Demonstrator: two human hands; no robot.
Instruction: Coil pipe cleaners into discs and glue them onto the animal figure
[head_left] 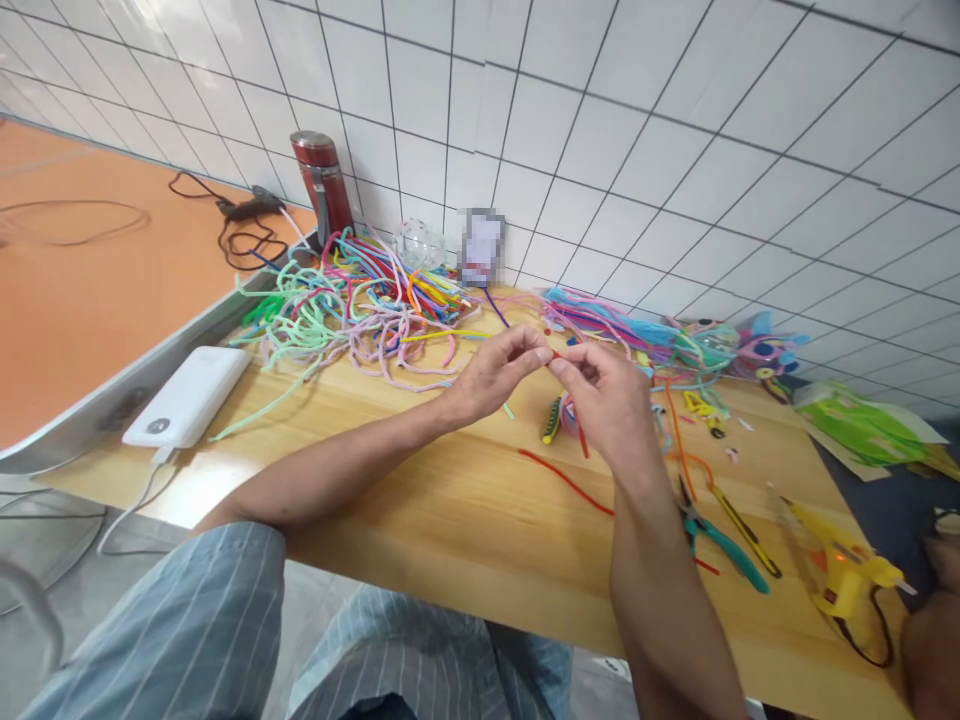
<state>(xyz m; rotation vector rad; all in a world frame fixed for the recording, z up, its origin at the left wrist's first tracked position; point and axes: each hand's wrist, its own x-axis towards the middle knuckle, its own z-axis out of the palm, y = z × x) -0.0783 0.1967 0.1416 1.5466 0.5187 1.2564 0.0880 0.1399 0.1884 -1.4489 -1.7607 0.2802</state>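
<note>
My left hand (501, 372) and my right hand (606, 392) meet fingertip to fingertip above the middle of the wooden table. Both pinch a short bit of red pipe cleaner (555, 356), mostly hidden by the fingers. Below my right palm hangs a red end (583, 438); whether it belongs to the same piece I cannot tell. Another red pipe cleaner (566, 481) lies on the wood, running under my right forearm. Just behind my right hand lies a green-and-black striped piece with a yellow tip (553, 420).
Pipe cleaners (315, 310) heap at the back left, beside a red flask (322, 185). A phone (481, 245) leans on the tiled wall. Teal-handled pliers (724, 550), a yellow cutter (748, 532) and a yellow glue gun (851, 580) lie right. A white power bank (187, 396) sits left.
</note>
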